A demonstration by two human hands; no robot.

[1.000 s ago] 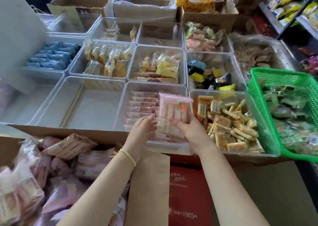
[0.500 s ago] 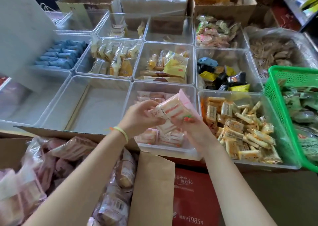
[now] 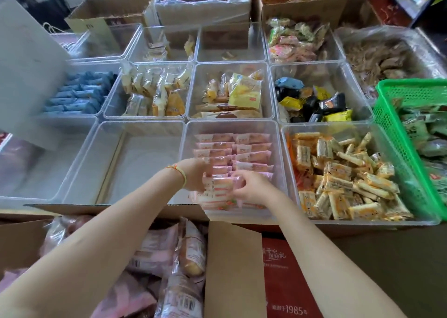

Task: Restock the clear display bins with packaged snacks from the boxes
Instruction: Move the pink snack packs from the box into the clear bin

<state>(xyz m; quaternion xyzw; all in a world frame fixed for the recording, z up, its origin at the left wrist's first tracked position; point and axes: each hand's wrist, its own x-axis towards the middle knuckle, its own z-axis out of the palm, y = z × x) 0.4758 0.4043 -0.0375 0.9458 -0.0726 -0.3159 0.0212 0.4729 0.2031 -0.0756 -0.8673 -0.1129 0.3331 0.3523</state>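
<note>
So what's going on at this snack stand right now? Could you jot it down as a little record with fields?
activity: a person restocks a clear display bin
left hand: holds the pink snack packs
right hand: holds the same packs
target bin: front row, two neat columns of pink packs
left neighbour bin: holds no snacks
right neighbour bin: loose orange wafer packs
supply: open cardboard box of pink packs, nearest the person
far right: green basket
</note>
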